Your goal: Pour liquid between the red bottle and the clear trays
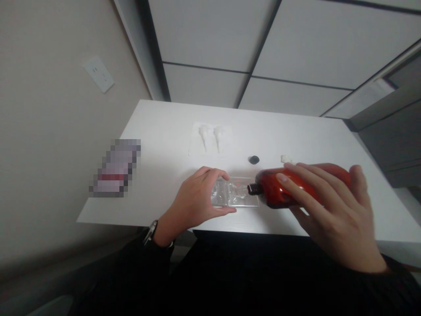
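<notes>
Overall, counter: white, carrying everything below.
Red bottle: tipped sideways, uncapped neck pointing left above the clear tray's right end.
Right hand: wrapped around the bottle.
Left hand: thumb and fingers gripping the tray's near and far edges.
Clear tray: on the counter, partly hidden by fingers.
White tapered pieces: two, beyond the tray.
Black cap: lying just beyond the bottle's neck.
</notes>
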Motion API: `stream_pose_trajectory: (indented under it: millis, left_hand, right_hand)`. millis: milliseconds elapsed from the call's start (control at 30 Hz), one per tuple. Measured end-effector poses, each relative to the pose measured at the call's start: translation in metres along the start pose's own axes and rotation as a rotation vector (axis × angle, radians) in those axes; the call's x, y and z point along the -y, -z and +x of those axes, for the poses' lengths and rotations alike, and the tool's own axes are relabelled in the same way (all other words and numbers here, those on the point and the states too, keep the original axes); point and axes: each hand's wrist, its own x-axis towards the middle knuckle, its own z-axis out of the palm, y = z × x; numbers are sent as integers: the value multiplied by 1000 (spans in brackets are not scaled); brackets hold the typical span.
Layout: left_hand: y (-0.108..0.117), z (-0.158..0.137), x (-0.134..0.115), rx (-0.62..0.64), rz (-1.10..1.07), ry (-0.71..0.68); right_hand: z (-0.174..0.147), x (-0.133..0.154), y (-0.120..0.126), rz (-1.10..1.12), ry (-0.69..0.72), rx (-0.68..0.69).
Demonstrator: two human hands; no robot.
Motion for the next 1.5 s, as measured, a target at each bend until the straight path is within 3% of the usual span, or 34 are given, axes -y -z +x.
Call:
stream_pose_trajectory:
  millis: [367, 733, 1500]
  left_hand:
    - [1, 0, 1, -9, -7, -85]
    - [0, 0, 0, -6, 6, 15]
    - [0, 0, 0, 3, 23, 11]
  right_hand:
    - [1, -1, 1, -23, 19, -1]
    - [0, -4, 1, -22, 25, 6]
    - [0, -3, 3, -20, -14, 20]
